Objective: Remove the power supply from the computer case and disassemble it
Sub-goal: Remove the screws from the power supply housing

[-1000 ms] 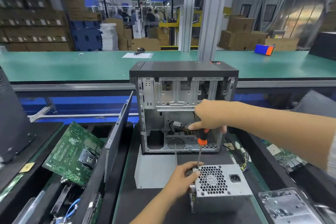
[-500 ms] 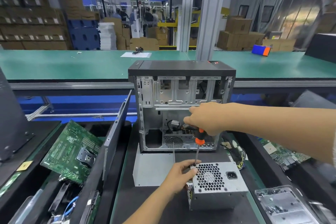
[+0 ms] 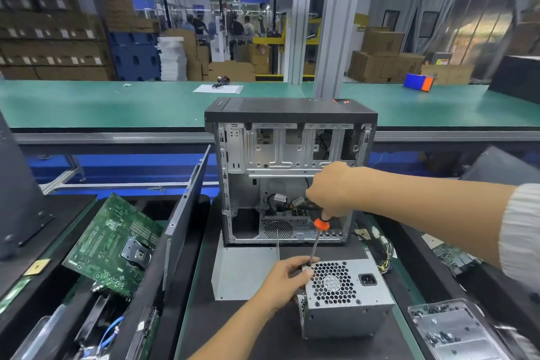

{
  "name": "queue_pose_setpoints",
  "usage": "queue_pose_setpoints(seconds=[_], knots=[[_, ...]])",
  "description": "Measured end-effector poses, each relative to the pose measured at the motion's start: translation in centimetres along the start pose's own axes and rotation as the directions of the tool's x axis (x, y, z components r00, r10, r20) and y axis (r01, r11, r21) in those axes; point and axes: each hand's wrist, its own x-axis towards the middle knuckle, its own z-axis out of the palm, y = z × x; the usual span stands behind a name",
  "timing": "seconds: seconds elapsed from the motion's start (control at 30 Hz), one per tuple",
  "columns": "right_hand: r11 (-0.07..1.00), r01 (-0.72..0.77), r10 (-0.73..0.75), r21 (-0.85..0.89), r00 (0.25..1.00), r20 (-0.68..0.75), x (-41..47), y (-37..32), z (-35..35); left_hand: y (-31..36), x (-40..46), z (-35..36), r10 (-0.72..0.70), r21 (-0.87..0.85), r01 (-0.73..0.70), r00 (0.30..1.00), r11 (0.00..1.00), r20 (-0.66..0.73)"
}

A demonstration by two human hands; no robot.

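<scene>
The grey power supply (image 3: 347, 298) lies on the dark mat in front of the open computer case (image 3: 289, 172), its honeycomb fan grille facing up. My right hand (image 3: 330, 190) grips the handle of an orange-collared screwdriver (image 3: 317, 238), whose tip meets the supply's top left corner. My left hand (image 3: 285, 282) holds that same corner, thumb and fingers pinching around the tip. The supply's cable bundle (image 3: 380, 248) trails off to the right.
A loose grey side panel (image 3: 242, 272) lies flat under the case. A green motherboard (image 3: 114, 245) leans in a bin at left beside an upright dark panel (image 3: 184, 222). A clear tray with screws (image 3: 455, 330) sits at lower right. A green conveyor (image 3: 117, 102) runs behind.
The view has shifted slightly. Both hands stay on the screwdriver and the supply's corner, with the right hand barely moved.
</scene>
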Motion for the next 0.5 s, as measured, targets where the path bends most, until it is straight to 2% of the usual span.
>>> queue_pose_setpoints(seconds=[0.07,0.17,0.23,0.3,0.37,0.5], knots=[[0.998,0.017,-0.024,-0.058,0.991,-0.132,-0.1,-0.6,0.4,0.0,0.0,0.1,0.009,0.01,-0.009,1.0,1.0,0.0],[0.99,0.071,-0.107,-0.119,0.938,-0.33,-0.4,-1.8,0.6,0.0,0.0,-0.1,0.003,0.011,-0.003,1.0,1.0,-0.004],[0.984,0.092,-0.142,-0.153,0.922,-0.36,-0.5,-1.9,0.0,0.2,0.0,-0.2,0.002,0.03,-0.002,1.0,1.0,-0.002],[0.994,0.081,-0.1,-0.08,0.957,-0.271,-0.7,-1.3,-0.9,0.5,-0.2,-0.2,0.011,0.043,-0.012,1.0,0.999,0.016],[0.998,0.038,-0.033,0.056,0.995,-0.09,-1.2,-0.3,-2.1,0.8,-0.3,-0.1,0.023,0.063,-0.025,0.999,0.998,0.034],[0.949,-0.038,-0.028,0.314,0.978,0.204,-1.2,1.1,-2.1,0.8,-0.4,-0.1,0.027,0.061,-0.029,0.999,0.998,0.026]])
